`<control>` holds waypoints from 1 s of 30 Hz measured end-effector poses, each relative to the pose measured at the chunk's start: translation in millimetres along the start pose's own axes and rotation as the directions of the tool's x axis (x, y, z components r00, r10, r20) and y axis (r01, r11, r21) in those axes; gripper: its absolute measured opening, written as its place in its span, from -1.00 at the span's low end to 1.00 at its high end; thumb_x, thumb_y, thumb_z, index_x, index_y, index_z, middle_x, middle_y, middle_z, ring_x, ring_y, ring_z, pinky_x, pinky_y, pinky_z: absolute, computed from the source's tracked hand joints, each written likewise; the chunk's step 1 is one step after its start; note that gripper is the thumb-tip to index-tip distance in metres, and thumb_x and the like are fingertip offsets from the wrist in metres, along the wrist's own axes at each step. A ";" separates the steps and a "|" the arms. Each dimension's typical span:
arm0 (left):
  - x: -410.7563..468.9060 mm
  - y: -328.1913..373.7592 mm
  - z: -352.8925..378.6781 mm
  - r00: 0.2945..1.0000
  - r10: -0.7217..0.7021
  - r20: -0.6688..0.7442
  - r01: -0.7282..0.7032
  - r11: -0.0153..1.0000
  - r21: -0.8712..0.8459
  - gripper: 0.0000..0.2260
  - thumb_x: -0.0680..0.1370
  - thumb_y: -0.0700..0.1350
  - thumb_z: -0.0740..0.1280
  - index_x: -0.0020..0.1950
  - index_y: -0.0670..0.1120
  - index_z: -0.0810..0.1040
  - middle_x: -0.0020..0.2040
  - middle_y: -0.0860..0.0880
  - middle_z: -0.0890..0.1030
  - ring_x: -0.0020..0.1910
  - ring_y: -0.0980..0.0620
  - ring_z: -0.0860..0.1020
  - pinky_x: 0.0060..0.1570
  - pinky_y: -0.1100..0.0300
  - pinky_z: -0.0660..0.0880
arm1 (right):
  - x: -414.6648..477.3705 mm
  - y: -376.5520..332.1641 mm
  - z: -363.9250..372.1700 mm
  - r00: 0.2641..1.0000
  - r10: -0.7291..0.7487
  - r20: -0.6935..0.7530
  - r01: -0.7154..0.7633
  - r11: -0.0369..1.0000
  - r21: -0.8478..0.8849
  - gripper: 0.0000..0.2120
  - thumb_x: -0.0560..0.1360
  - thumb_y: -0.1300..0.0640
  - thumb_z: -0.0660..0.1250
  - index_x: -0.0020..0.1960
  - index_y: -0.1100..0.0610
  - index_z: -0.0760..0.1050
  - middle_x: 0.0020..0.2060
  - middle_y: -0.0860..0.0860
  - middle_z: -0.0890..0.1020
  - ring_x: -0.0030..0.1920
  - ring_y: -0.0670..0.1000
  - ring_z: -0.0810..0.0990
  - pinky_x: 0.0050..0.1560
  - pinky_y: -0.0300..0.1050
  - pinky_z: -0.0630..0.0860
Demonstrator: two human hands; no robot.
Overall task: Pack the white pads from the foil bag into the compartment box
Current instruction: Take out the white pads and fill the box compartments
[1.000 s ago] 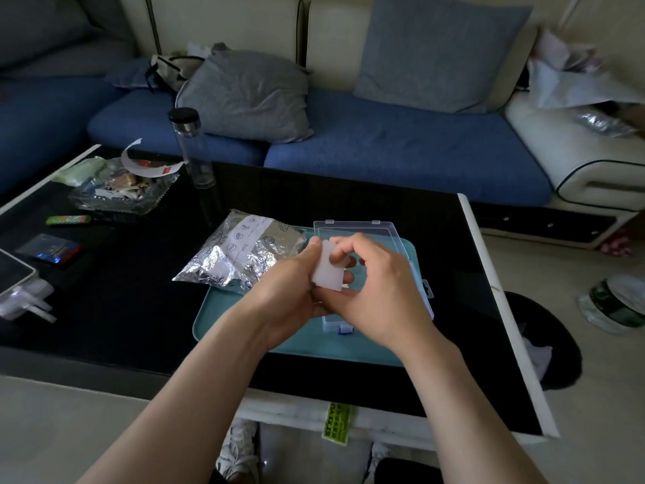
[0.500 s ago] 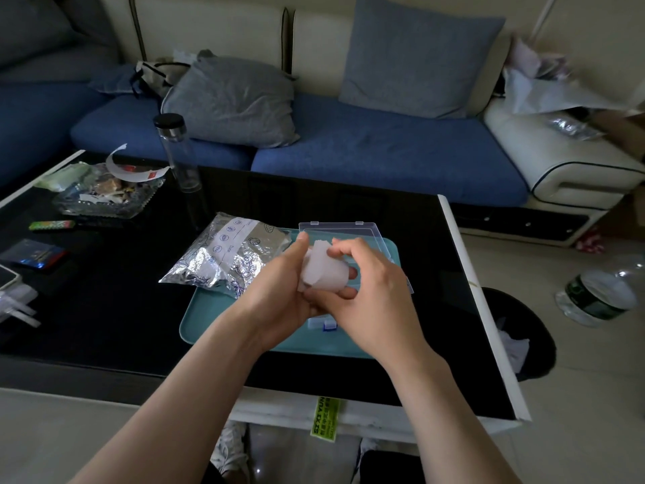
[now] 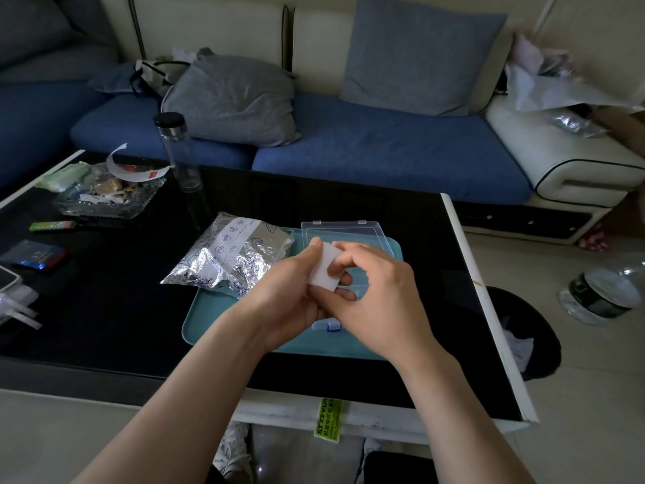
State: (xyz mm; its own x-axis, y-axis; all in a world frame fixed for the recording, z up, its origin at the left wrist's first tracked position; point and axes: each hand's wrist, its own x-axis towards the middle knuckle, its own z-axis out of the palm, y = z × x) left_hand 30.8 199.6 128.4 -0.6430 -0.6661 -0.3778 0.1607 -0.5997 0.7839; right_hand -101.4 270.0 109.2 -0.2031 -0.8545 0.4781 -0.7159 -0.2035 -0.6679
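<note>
A small stack of white pads [image 3: 324, 265] is held between both hands above the teal tray [image 3: 216, 330]. My left hand [image 3: 286, 298] grips the stack from the left with thumb on top. My right hand [image 3: 377, 298] curls its fingers over the stack's right side. The clear compartment box [image 3: 343, 230] lies open on the tray behind my hands, its lid folded back; most of its base is hidden by my hands. The crinkled foil bag [image 3: 230, 255] rests on the tray's left edge and the black table.
A clear bottle [image 3: 178, 151] with a black cap stands behind the foil bag. A glass dish [image 3: 104, 199] of scraps, a lighter [image 3: 52, 226] and a phone [image 3: 8, 277] sit at the table's left. The table's white right edge [image 3: 485, 302] is close to the tray.
Both hands kept hold of the white pads and shifted them slightly; my right fingers have curled further over the stack. The camera view drifted a little.
</note>
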 end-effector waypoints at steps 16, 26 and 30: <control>-2.9 4.8 -10.2 0.999 -0.033 0.009 0.032 0.991 0.132 -0.37 0.71 0.30 0.08 0.29 -0.23 0.61 -0.14 -0.18 0.62 -0.33 -0.11 0.59 -0.25 0.09 0.55 | -3.8 -16.9 -5.2 0.980 0.041 0.195 -0.054 0.997 0.062 -0.38 0.33 0.07 0.66 0.31 -0.09 0.49 0.15 -0.18 0.64 0.14 -0.08 0.65 0.12 -0.08 0.60; -5.5 4.0 -11.9 0.990 -0.026 0.139 0.007 0.991 0.135 -0.41 0.63 0.39 0.12 0.08 -0.08 0.67 -0.22 -0.07 0.49 -0.33 0.01 0.41 -0.23 0.12 0.49 | -4.3 -19.1 -7.8 0.968 0.105 0.227 -0.141 0.978 0.151 -0.36 0.36 0.12 0.67 0.34 -0.08 0.46 0.11 -0.16 0.69 0.17 -0.11 0.63 0.12 -0.44 0.46; -7.3 6.9 -11.4 0.990 -0.061 0.124 0.037 0.982 0.186 -0.33 0.64 0.42 0.04 0.02 -0.02 0.77 -0.21 -0.08 0.41 -0.33 0.03 0.32 -0.24 0.12 0.47 | -1.7 -15.7 -7.4 0.970 0.184 0.162 -0.220 0.945 0.243 -0.54 0.50 0.19 0.54 0.31 -0.08 0.49 0.01 -0.17 0.73 0.19 -0.16 0.65 0.11 -0.44 0.42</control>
State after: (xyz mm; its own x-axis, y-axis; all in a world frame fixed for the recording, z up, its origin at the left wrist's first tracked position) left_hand 45.1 195.3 130.9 -0.7397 -0.5680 -0.3609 -0.0058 -0.5309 0.8474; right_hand -94.7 278.2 123.1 -0.2203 -0.9432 0.2486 -0.4694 -0.1209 -0.8746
